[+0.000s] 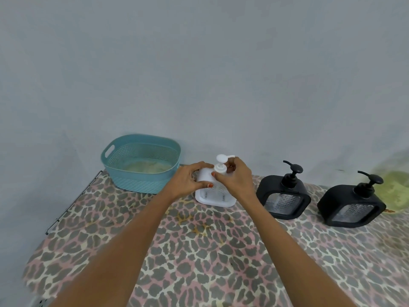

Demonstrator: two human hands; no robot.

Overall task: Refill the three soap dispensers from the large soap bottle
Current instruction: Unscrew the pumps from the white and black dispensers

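A white soap dispenser (213,197) with a white pump head (222,159) stands on the leopard-print table (199,251). My left hand (190,179) grips its body from the left side. My right hand (235,177) curls round the pump collar at the dispenser's neck. To the right stand two black soap dispensers (284,196) (352,206) with black pumps, both upright and untouched. The large soap bottle is not in view.
A teal perforated basket (141,162) sits at the back left against the grey wall, with something pale inside. A greenish object (396,187) lies at the far right edge. A metal rail (73,200) runs along the table's left edge.
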